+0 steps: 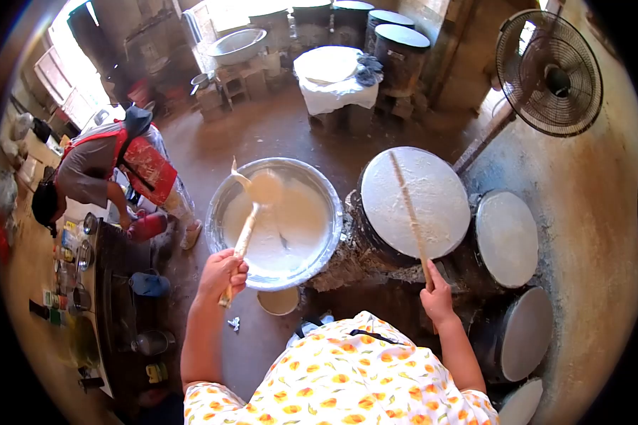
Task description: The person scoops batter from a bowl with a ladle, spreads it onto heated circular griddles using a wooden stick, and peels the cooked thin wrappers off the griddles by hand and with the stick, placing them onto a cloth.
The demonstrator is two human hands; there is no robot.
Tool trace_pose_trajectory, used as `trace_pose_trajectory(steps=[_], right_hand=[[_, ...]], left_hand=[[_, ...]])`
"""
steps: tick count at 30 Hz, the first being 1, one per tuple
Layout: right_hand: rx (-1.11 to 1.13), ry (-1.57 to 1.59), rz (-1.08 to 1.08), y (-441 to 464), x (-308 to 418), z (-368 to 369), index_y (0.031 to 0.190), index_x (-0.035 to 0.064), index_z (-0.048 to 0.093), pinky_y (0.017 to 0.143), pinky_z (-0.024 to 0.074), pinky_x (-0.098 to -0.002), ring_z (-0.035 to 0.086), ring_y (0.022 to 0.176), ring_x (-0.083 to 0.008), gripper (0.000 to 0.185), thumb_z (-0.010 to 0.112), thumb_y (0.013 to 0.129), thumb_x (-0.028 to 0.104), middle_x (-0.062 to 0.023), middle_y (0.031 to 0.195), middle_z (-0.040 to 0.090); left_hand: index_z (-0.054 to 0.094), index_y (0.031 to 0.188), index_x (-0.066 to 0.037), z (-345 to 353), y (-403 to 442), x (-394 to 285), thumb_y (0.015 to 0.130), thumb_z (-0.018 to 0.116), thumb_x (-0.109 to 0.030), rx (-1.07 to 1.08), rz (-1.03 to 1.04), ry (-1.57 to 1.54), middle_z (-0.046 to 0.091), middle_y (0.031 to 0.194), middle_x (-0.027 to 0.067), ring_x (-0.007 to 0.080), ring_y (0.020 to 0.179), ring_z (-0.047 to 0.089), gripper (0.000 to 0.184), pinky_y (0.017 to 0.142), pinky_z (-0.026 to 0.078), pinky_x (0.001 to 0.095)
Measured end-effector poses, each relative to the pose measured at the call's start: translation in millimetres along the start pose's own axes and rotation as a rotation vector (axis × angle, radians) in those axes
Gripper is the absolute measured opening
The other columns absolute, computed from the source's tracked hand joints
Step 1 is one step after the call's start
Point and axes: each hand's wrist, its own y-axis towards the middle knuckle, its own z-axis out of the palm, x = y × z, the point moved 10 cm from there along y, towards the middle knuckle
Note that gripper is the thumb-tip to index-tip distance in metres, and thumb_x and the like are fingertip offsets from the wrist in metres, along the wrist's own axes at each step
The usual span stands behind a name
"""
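My left hand (222,275) is closed around the pale handle of a ladle (245,234). The ladle's rounded bowl hangs over a large metal basin (336,244) of creamy white batter (301,219). My right hand (438,294) grips the near end of a long, thin wooden stick (406,198). That stick reaches across a round griddle (443,191) whose top is covered in a white layer. Whether the stick touches the layer, I cannot tell. Below the basin's near rim sits a small bowl (278,302), partly hidden.
More round white-topped griddles (507,237) curve along the right wall. A standing fan (549,74) is at the upper right. On the left a co-worker (110,163) bends over a cluttered counter (106,283). A cloth-covered stand (333,92) and several drums (400,60) are at the back.
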Motion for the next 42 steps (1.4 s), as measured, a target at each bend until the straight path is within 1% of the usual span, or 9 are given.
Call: trace_pose_trajectory(steps=[3, 8, 13, 15, 16, 20, 31, 40, 42], right_hand=[[-0.022, -0.113, -0.173, -10.0, 14.6, 8.3, 0.135, 0.0132, 0.047, 0.084, 0.0486, -0.0379, 0.060, 0.098, -0.0355, 0.067, 0.052, 0.071, -0.007, -0.0206, 0.110, 0.060], [-0.045, -0.269, -0.174, -34.1, 29.9, 12.1, 0.131, 0.0271, 0.051, 0.064, 0.0498, -0.0434, 0.058, 0.071, -0.0346, 0.065, 0.058, 0.073, 0.000, -0.0126, 0.080, 0.054], [-0.206, -0.332, -0.171, -66.6, 37.8, -7.4, 0.128, 0.0309, 0.054, 0.056, 0.0497, -0.0413, 0.056, 0.061, -0.0302, 0.065, 0.059, 0.072, -0.001, -0.0091, 0.072, 0.049], [-0.297, -0.353, -0.125, -85.5, 32.0, -25.3, 0.128, 0.0311, 0.054, 0.055, 0.0501, -0.0401, 0.055, 0.060, -0.0288, 0.065, 0.059, 0.071, -0.001, -0.0076, 0.072, 0.049], [-0.350, -0.394, -0.115, -96.4, 29.3, -36.8, 0.128, 0.0295, 0.054, 0.054, 0.0502, -0.0388, 0.055, 0.059, -0.0268, 0.066, 0.060, 0.071, -0.002, -0.0062, 0.072, 0.049], [-0.570, -0.432, -0.028, -146.8, 6.3, -98.0, 0.127, 0.0239, 0.055, 0.052, 0.0489, -0.0374, 0.054, 0.058, -0.0252, 0.067, 0.060, 0.068, -0.006, -0.0065, 0.072, 0.049], [-0.857, -0.577, 0.515, -363.7, -145.4, -264.7, 0.138, 0.0270, 0.040, 0.056, 0.0483, -0.0409, 0.056, 0.066, -0.0303, 0.077, 0.065, 0.071, 0.000, -0.0111, 0.080, 0.051], [-0.766, -0.422, 0.922, -498.8, -245.7, -249.1, 0.143, 0.0212, 0.032, 0.064, 0.0501, -0.0446, 0.059, 0.073, -0.0356, 0.072, 0.061, 0.078, 0.010, -0.0184, 0.086, 0.052], [-0.783, -0.400, 0.974, -509.5, -251.7, -236.3, 0.142, 0.0219, 0.034, 0.064, 0.0504, -0.0450, 0.059, 0.073, -0.0361, 0.071, 0.061, 0.077, 0.010, -0.0185, 0.086, 0.052]], left_hand=[[0.045, 0.087, -0.001, -0.4, 38.0, 44.2, 0.089, 0.044, -0.003, 0.028, -0.194, -0.232, 0.048, 0.066, 0.0045, 0.0065, 0.042, 0.040, 0.004, 0.033, 0.034, 0.0213], [0.046, 0.089, -0.001, 55.1, 23.7, 4.6, 0.088, 0.045, -0.002, 0.144, -0.112, -0.063, 0.047, 0.065, 0.0045, 0.0061, 0.039, 0.037, 0.002, 0.032, 0.031, 0.0206], [0.053, 0.100, -0.001, 151.0, 27.9, -18.7, 0.088, 0.046, -0.003, 0.353, -0.067, 0.185, 0.049, 0.064, 0.0044, 0.0052, 0.037, 0.036, 0.014, 0.029, 0.029, 0.0202], [0.053, 0.098, -0.001, 205.3, 24.2, -20.5, 0.087, 0.046, -0.002, 0.429, -0.019, 0.336, 0.049, 0.063, 0.0038, 0.0050, 0.037, 0.035, 0.013, 0.029, 0.028, 0.0204], [0.047, 0.079, -0.005, 238.6, 15.8, -19.0, 0.085, 0.047, -0.004, 0.483, -0.018, 0.411, 0.045, 0.060, 0.0018, 0.0076, 0.038, 0.040, 0.006, 0.030, 0.031, 0.0240], [0.047, 0.080, -0.005, 357.4, -13.5, 22.0, 0.084, 0.047, -0.004, 0.723, 0.009, 0.575, 0.045, 0.061, 0.0012, 0.0076, 0.038, 0.041, 0.004, 0.031, 0.033, 0.0247], [0.043, 0.079, -0.006, 640.1, -180.1, 284.3, 0.088, 0.044, -0.003, 1.236, 0.222, 0.787, 0.042, 0.053, 0.0013, 0.0098, 0.035, 0.040, 0.010, 0.030, 0.031, 0.0255], [0.049, 0.082, -0.004, 701.4, -238.7, 473.1, 0.086, 0.043, -0.001, 1.479, 0.067, 0.897, 0.047, 0.056, 0.0032, 0.0099, 0.036, 0.042, 0.008, 0.031, 0.034, 0.0243], [0.054, 0.096, 0.001, 702.2, -230.7, 498.2, 0.086, 0.044, -0.003, 1.564, 0.004, 0.971, 0.047, 0.058, 0.0026, 0.0104, 0.039, 0.046, 0.015, 0.034, 0.038, 0.0259]])
